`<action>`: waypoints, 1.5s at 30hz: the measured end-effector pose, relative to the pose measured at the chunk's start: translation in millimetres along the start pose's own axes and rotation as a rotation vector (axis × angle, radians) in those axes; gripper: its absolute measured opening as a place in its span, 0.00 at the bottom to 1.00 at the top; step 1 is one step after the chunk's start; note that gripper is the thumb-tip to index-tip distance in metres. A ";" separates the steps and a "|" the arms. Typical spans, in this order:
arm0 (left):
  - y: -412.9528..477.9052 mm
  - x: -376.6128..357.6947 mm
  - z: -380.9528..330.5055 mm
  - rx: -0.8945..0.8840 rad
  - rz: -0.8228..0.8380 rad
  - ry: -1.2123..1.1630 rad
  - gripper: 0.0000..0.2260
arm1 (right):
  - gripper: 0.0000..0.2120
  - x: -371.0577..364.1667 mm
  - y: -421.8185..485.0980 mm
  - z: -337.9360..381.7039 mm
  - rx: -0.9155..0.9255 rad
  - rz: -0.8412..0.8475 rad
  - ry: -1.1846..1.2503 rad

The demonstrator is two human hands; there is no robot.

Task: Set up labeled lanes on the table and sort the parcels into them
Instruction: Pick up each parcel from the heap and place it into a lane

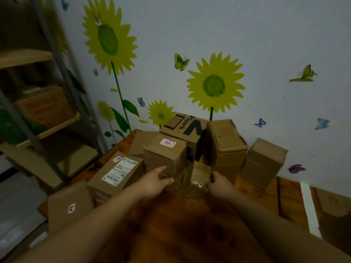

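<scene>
Parcels are brown cardboard boxes, bunched at the far side of the wood table by the wall. L to R: the small-sticker box sits at the table edge, print too blurry to read. The white-label box comes next, words too small. L hand is spread open, fingers straight, touching the front of the red-sticker box; it holds nothing. In the middle is a small taped parcel. It's shiny, prob. slippery and light, so best held low by both sides. Its bottom is hidden. R hand curls round its right side. The boxes look stiff, prob. not heavy; take them by 2 opposite sides. The tall box has a loose flap and might tip. The plain box stands a bit apart. The white strip is maybe a lane mark, can't tell.
</scene>
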State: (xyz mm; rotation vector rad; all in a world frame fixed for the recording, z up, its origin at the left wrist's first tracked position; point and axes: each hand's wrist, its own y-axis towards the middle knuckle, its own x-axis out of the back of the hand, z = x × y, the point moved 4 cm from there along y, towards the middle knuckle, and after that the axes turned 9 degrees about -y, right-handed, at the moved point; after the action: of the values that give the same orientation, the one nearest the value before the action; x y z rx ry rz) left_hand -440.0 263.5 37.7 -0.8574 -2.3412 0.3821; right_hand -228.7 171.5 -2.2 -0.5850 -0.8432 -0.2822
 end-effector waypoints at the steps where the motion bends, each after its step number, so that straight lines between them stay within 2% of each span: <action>1: 14.5 -11.0 0.4 0.036 0.051 -0.013 0.28 | 0.22 -7.8 11.9 -4.4 -0.043 0.023 0.082; 3: 39.8 -32.7 -0.3 0.082 0.138 -0.028 0.26 | 0.20 -24.9 33.1 -13.3 -0.122 0.059 0.188; 6: 73.3 -57.9 -6.5 0.098 0.147 -0.037 0.23 | 0.18 -40.4 51.3 -22.4 -0.208 -0.027 0.332; 10: 104.2 -81.7 -1.3 0.121 0.199 -0.157 0.28 | 0.23 -53.2 54.7 -25.7 -0.229 0.049 0.454; 13: 121.7 -89.1 15.7 0.126 0.188 -0.227 0.27 | 0.24 -61.3 51.8 -31.8 -0.233 0.067 0.575; 15: 121.6 -89.2 22.8 0.144 0.177 -0.250 0.31 | 0.25 -66.8 43.7 -34.1 -0.228 0.065 0.581; 16: 116.2 -90.4 24.2 0.154 0.201 -0.256 0.30 | 0.25 -71.2 38.4 -35.7 -0.230 0.066 0.581; 18: 94.1 -92.8 19.0 0.159 0.277 -0.224 0.17 | 0.27 -76.6 24.8 -34.3 -0.213 0.049 0.592; 19: 86.5 -94.4 18.9 0.148 0.297 -0.218 0.14 | 0.27 -75.2 15.2 -30.2 -0.201 0.028 0.575; 21: 68.1 -92.4 17.3 0.129 0.280 -0.237 0.14 | 0.27 -67.4 -4.4 -21.3 -0.173 -0.040 0.525; 23: 48.3 -83.4 11.4 0.091 0.272 -0.351 0.17 | 0.28 -55.1 -26.4 -7.9 -0.163 -0.111 0.548; 24: 38.3 -78.9 7.6 0.087 0.291 -0.448 0.15 | 0.26 -49.2 -37.8 -0.7 -0.149 -0.142 0.577; 28: -0.9 -47.4 -10.1 0.018 0.284 -0.630 0.12 | 0.09 -21.2 -92.0 40.0 -0.106 -0.292 0.656; 31: -28.6 -25.3 -20.5 -0.088 0.279 -0.614 0.10 | 0.13 -5.9 -128.1 65.5 -0.078 -0.461 0.631; 33: -47.1 -14.2 -26.8 -0.183 0.280 -0.597 0.09 | 0.10 0.5 -149.5 77.7 -0.043 -0.536 0.625; 35: -62.8 -6.5 -33.7 -0.290 0.306 -0.562 0.12 | 0.05 5.9 -169.1 84.7 0.019 -0.569 0.651; 37: -77.8 -2.9 -40.1 -0.390 0.365 -0.536 0.21 | 0.16 12.4 -187.2 88.9 0.094 -0.590 0.650; 38: -83.9 -2.2 -42.4 -0.415 0.390 -0.544 0.22 | 0.20 16.4 -196.9 91.8 0.124 -0.601 0.634; 41: -105.5 1.1 -53.7 -0.414 0.421 -0.677 0.12 | 0.20 25.0 -216.6 91.9 0.170 -0.618 0.587; 45: -129.1 1.0 -74.0 -0.504 0.319 -0.600 0.07 | 0.11 32.9 -232.1 88.2 0.218 -0.648 0.611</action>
State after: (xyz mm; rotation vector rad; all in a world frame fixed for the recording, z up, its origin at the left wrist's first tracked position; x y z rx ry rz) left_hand -456.4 171.7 153.6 -1.5399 -2.9168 0.1880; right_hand -368.0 35.6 155.4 0.0123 -0.4327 -0.8969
